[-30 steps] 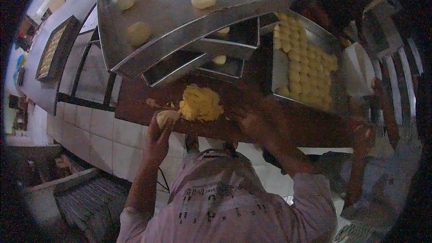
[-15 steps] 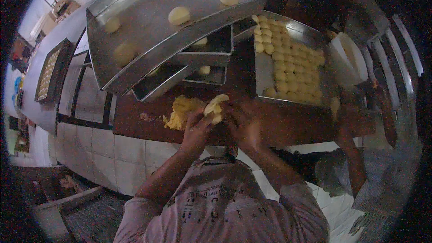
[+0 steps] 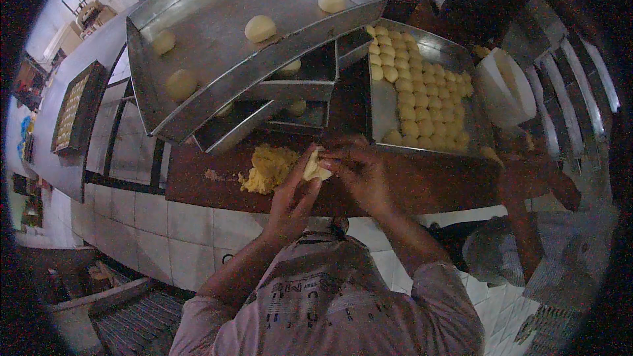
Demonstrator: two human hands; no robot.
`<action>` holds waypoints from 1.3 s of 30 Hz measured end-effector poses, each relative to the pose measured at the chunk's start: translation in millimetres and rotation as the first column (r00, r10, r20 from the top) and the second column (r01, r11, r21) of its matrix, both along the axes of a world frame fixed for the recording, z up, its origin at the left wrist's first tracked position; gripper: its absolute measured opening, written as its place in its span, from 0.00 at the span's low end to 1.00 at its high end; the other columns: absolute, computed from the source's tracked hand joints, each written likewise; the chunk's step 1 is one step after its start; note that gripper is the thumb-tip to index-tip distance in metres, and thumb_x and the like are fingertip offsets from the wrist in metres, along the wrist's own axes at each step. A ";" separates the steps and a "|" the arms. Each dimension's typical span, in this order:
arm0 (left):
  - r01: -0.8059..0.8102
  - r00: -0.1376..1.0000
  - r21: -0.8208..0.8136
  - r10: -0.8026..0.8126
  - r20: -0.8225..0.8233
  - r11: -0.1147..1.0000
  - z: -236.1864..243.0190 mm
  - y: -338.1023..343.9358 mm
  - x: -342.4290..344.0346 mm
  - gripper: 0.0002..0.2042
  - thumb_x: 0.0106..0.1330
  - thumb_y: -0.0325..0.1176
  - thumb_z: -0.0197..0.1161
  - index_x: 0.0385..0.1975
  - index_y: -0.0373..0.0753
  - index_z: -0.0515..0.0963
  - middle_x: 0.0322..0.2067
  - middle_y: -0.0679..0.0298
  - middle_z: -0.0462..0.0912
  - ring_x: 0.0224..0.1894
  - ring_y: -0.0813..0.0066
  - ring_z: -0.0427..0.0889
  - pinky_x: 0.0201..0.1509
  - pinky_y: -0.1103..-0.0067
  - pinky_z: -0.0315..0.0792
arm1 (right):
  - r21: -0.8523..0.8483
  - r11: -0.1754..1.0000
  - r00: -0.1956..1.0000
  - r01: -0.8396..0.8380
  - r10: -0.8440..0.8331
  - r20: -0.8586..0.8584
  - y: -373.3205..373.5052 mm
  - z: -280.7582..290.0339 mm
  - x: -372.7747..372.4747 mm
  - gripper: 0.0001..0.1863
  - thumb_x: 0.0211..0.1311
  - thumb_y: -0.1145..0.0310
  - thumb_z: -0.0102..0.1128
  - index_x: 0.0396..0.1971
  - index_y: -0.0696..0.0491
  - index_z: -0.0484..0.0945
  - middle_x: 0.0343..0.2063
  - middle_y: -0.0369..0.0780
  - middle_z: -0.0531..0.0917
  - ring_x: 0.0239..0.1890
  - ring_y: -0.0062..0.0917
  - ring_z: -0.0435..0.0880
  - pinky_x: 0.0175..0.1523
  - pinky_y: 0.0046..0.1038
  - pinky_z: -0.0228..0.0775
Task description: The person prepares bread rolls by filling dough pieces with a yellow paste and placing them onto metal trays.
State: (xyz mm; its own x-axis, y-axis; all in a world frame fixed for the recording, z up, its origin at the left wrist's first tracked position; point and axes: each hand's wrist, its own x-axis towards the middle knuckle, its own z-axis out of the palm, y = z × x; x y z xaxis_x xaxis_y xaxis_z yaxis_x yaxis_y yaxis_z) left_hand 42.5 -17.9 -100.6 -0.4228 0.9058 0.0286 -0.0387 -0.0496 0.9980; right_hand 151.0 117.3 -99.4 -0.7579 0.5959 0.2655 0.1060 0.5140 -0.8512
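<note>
From my remote seat I see both hands raised over the near edge of the desk [image 3: 448,184], meeting around one piece of dough [image 3: 318,166]. The left hand [image 3: 294,192] is half curled, cradling the dough from the left between thumb and fingers, probably to steady it; the right hand [image 3: 353,170] is partly closed, its thumb and fingertips pinching the opposite edge, which seems to leave that hand doing the finer work. The dough looks folded, but whether anything lies inside I cannot tell.

Just left of the left hand sits a crumbly yellow mound [image 3: 269,168], within easy reach, I judge. Ahead of the hands, a big metal tray [image 3: 204,33] overlies smaller pans [image 3: 254,122], perhaps to save room; its four dough balls [image 3: 260,28] lie well apart. Ahead and right of the right hand, a second tray [image 3: 384,109] holds dough balls in close rows, seemingly packed to fit many. Farther right, beyond a white tub [image 3: 504,86], stand pale slats; nearer, a co-worker's forearm [image 3: 521,231] reaches in.
</note>
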 end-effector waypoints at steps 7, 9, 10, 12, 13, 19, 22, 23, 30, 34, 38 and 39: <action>-0.220 0.918 -0.122 0.163 -0.361 0.968 -36.0 10.0 -25.7 0.26 0.66 0.43 0.56 0.61 0.40 0.62 0.49 0.56 0.74 0.51 0.66 0.73 0.54 0.73 0.68 | 0.604 0.785 0.985 -0.135 0.041 0.167 -39.1 -0.6 11.3 0.15 0.51 0.66 0.65 0.42 0.47 0.81 0.46 0.40 0.75 0.52 0.36 0.70 0.56 0.38 0.60; -0.194 0.973 -0.302 0.222 0.058 0.933 -23.3 22.3 -20.2 0.25 0.67 0.44 0.54 0.60 0.39 0.63 0.49 0.53 0.73 0.53 0.63 0.73 0.56 0.73 0.67 | 0.617 0.776 0.983 -0.128 0.017 0.183 -28.2 -13.9 16.3 0.14 0.52 0.64 0.64 0.40 0.48 0.81 0.46 0.40 0.75 0.53 0.36 0.69 0.58 0.40 0.57; -0.140 0.950 -0.353 0.226 0.214 0.925 -19.1 27.1 -16.8 0.25 0.67 0.45 0.54 0.59 0.38 0.63 0.49 0.52 0.73 0.53 0.62 0.72 0.56 0.73 0.66 | 0.613 0.787 0.987 -0.071 -0.032 0.155 -22.7 -22.2 19.2 0.14 0.52 0.64 0.64 0.41 0.47 0.81 0.46 0.40 0.75 0.53 0.36 0.69 0.59 0.41 0.56; -0.102 0.949 -0.393 0.208 0.237 0.914 -18.5 28.4 -12.1 0.25 0.68 0.45 0.52 0.58 0.36 0.63 0.49 0.51 0.73 0.54 0.61 0.72 0.58 0.73 0.65 | 0.499 0.867 0.985 0.008 -0.094 0.147 -12.5 -26.0 16.9 0.15 0.52 0.63 0.64 0.41 0.47 0.80 0.46 0.39 0.75 0.54 0.35 0.69 0.60 0.42 0.55; -0.099 0.981 -0.378 0.154 0.118 0.920 -22.6 26.2 -8.9 0.25 0.68 0.45 0.52 0.58 0.35 0.63 0.49 0.51 0.73 0.53 0.61 0.72 0.58 0.73 0.64 | 0.390 0.920 0.978 0.047 -0.122 0.170 -7.9 -18.0 14.4 0.15 0.52 0.63 0.64 0.41 0.47 0.80 0.46 0.39 0.75 0.54 0.34 0.69 0.61 0.43 0.54; -0.022 0.971 -0.293 0.090 0.221 0.956 -41.6 31.6 -22.2 0.24 0.69 0.47 0.51 0.54 0.33 0.66 0.47 0.53 0.74 0.51 0.63 0.73 0.57 0.72 0.64 | 0.013 0.985 0.976 -0.171 0.168 0.136 9.6 24.1 13.9 0.13 0.53 0.63 0.64 0.39 0.47 0.81 0.45 0.39 0.76 0.51 0.33 0.73 0.61 0.40 0.56; 0.008 0.762 -0.267 0.166 0.626 0.964 -15.9 35.2 -24.1 0.23 0.69 0.48 0.49 0.52 0.35 0.68 0.45 0.56 0.75 0.50 0.67 0.73 0.56 0.73 0.65 | 0.425 0.903 0.997 -0.060 0.036 0.066 -2.5 3.8 6.3 0.11 0.56 0.63 0.63 0.37 0.50 0.81 0.42 0.39 0.77 0.48 0.32 0.75 0.58 0.36 0.61; 0.013 0.863 -0.311 0.147 0.484 0.950 -18.6 37.0 -24.2 0.23 0.69 0.49 0.50 0.51 0.35 0.69 0.45 0.57 0.75 0.49 0.68 0.73 0.55 0.74 0.66 | 0.402 0.913 0.997 -0.074 0.052 0.065 3.7 -3.7 10.2 0.11 0.56 0.62 0.63 0.37 0.51 0.81 0.42 0.38 0.77 0.48 0.32 0.75 0.57 0.35 0.62; 0.076 0.932 -0.316 0.045 0.359 0.946 -21.3 33.6 -19.9 0.25 0.67 0.55 0.48 0.48 0.37 0.70 0.43 0.62 0.75 0.46 0.74 0.73 0.53 0.76 0.67 | -0.525 0.850 0.987 0.034 0.053 0.150 17.7 -3.5 -3.2 0.11 0.54 0.66 0.65 0.38 0.50 0.81 0.42 0.38 0.78 0.52 0.32 0.71 0.60 0.37 0.57; 0.074 0.788 -0.381 0.180 0.589 0.921 1.8 33.1 -30.2 0.26 0.67 0.56 0.49 0.48 0.37 0.71 0.44 0.61 0.75 0.46 0.74 0.73 0.53 0.74 0.66 | 0.374 0.927 0.999 -0.010 0.023 -0.031 1.8 -7.8 -3.1 0.09 0.56 0.68 0.64 0.36 0.54 0.81 0.38 0.38 0.80 0.45 0.26 0.76 0.54 0.31 0.65; 0.016 0.989 -0.349 0.036 0.142 0.937 -20.9 36.8 -22.2 0.26 0.66 0.57 0.49 0.48 0.37 0.72 0.46 0.60 0.75 0.47 0.72 0.74 0.53 0.73 0.67 | -0.289 0.954 0.995 -0.084 0.064 -0.078 17.0 -16.7 -2.6 0.11 0.55 0.69 0.62 0.40 0.50 0.81 0.40 0.38 0.79 0.48 0.29 0.75 0.55 0.34 0.63; 0.016 0.993 -0.308 0.021 0.115 0.951 -16.4 36.7 -16.9 0.27 0.67 0.57 0.48 0.48 0.36 0.72 0.47 0.59 0.74 0.48 0.71 0.73 0.54 0.73 0.66 | -0.596 0.799 0.996 -0.082 0.044 -0.078 19.4 -20.1 -2.9 0.11 0.55 0.70 0.62 0.40 0.49 0.82 0.40 0.38 0.79 0.49 0.30 0.74 0.55 0.36 0.63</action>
State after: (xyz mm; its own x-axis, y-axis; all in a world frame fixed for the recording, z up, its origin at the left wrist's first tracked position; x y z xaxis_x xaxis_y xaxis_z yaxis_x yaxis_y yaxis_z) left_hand 25.6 18.8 -117.0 -0.4089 0.8616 -0.3007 -0.1545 0.2594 0.9533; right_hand 148.1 136.7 -119.5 -0.7940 0.6021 -0.0840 0.0328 -0.0955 -0.9949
